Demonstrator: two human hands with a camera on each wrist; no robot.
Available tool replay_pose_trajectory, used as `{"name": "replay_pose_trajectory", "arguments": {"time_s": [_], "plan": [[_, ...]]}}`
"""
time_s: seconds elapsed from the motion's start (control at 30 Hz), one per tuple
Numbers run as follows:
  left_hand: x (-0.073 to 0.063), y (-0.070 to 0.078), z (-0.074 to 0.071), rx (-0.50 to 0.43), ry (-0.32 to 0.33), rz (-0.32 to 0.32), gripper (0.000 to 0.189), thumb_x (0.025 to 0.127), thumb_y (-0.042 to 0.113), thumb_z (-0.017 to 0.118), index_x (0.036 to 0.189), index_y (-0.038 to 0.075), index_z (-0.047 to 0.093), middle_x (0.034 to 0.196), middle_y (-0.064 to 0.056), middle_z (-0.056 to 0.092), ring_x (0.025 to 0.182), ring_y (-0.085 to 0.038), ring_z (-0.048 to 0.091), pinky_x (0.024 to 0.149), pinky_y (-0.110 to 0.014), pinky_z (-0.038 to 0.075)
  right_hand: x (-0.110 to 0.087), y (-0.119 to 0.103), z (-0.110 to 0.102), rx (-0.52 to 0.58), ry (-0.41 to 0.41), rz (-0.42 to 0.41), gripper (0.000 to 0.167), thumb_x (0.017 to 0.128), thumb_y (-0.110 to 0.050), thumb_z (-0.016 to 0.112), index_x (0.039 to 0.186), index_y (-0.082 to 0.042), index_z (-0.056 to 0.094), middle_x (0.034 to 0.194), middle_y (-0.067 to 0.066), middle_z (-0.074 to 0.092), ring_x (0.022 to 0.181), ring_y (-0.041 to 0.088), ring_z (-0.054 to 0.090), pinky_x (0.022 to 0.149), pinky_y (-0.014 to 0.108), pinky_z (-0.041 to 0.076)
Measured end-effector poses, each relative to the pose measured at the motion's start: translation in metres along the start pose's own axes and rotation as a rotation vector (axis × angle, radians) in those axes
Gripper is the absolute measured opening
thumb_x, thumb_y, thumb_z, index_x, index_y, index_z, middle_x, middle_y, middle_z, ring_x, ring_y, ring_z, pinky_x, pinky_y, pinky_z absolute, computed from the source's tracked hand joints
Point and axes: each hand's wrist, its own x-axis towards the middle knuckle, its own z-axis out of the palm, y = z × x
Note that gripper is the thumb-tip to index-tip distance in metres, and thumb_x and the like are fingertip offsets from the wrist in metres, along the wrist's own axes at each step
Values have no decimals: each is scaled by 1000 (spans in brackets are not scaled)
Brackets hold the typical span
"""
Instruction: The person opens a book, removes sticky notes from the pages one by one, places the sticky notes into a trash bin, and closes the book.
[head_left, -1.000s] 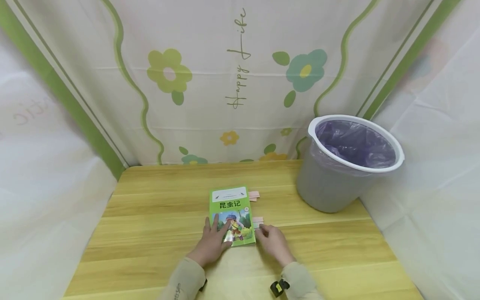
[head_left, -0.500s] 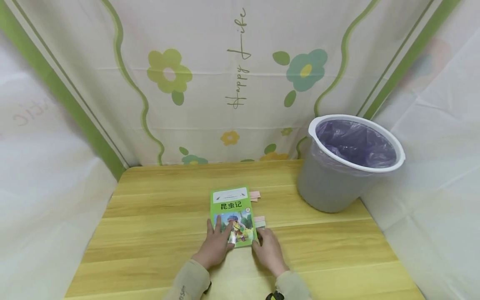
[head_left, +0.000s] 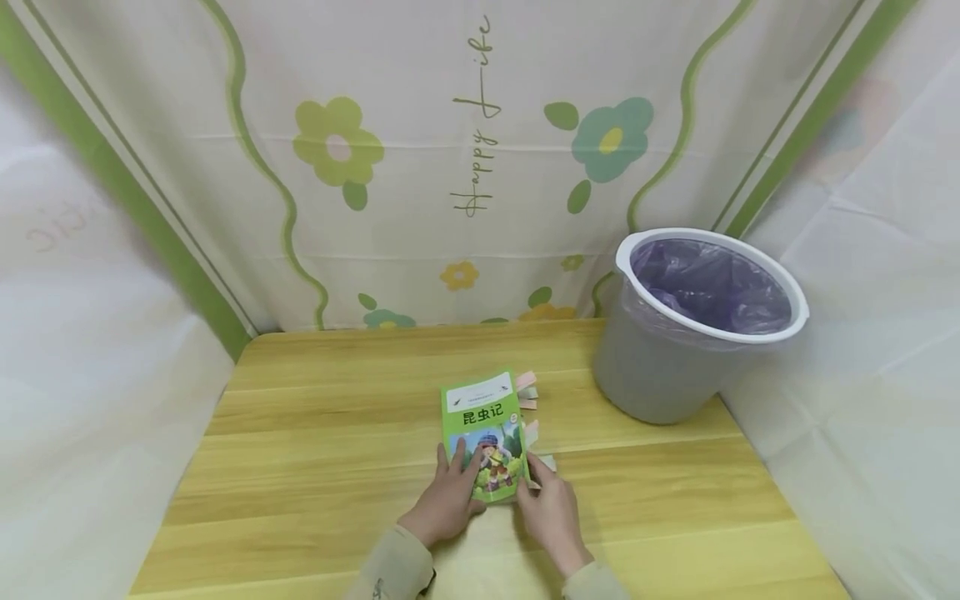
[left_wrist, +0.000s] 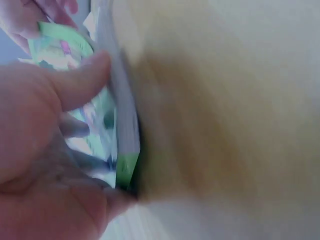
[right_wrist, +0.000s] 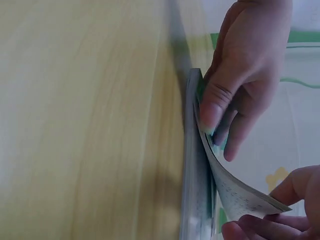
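Observation:
A green-covered book with Chinese lettering and a cartoon child lies on the wooden table. My left hand rests on the cover's lower left with fingers spread and the thumb at the near edge. At the lower right corner, my right hand pinches the fore edge. The right wrist view shows its thumb and fingers holding a lifted, curved sheaf of pages together with the cover, above the flat rest of the book. Pink and pale sticky tabs stick out along the right side.
A grey trash bin with a white rim and purple liner stands at the table's back right. Printed fabric hangs behind the table and along both sides.
The book has shifted right and turned slightly, both hands with it. My right hand has moved from beside the tabs to the lower right corner and lifted the pages there. More tabs show.

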Motion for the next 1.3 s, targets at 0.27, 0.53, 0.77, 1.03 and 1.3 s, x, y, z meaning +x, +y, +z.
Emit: {"name": "replay_pose_trajectory", "arguments": {"time_s": [0.27, 0.53, 0.77, 1.03, 1.3], "plan": [[-2, -14, -29, -256, 40, 4, 62, 106, 30, 46, 156, 1, 24, 160, -21, 21, 144, -51, 9, 113, -65, 10, -4, -18, 1, -57, -8, -99, 46, 91, -6, 66, 136, 2, 57, 111, 24, 69, 73, 29, 72, 56, 23, 56], [-6, -24, -44, -301, 58, -43, 63, 105, 35, 48, 154, 1, 29, 158, -21, 28, 144, -49, 15, 114, -62, 13, -3, -19, 1, -321, 55, -275, 48, 88, -8, 71, 129, 13, 57, 131, 29, 57, 99, 36, 68, 79, 38, 59], [-10, -35, -41, -339, 62, -78, 63, 105, 36, 49, 154, 1, 31, 157, -20, 30, 145, -45, 20, 116, -59, 15, -2, -16, 3, -376, 63, -300, 46, 84, -7, 75, 126, 8, 62, 129, 24, 61, 105, 40, 65, 95, 51, 50], [-20, -48, -59, -401, 172, -196, 63, 104, 38, 50, 154, 4, 33, 156, -18, 34, 143, -40, 29, 115, -57, 21, -3, -26, 11, -190, -132, -167, 62, 92, -11, 67, 147, 1, 42, 143, 22, 50, 105, 35, 66, 96, 41, 51], [-34, -72, -82, -415, 191, -258, 68, 104, 47, 43, 157, 9, 25, 160, -17, 24, 147, -39, 19, 115, -59, 18, -1, -32, 25, -141, -190, -205, 72, 88, -13, 71, 153, -16, 39, 152, 18, 40, 126, 41, 51, 97, 54, 47]]}}
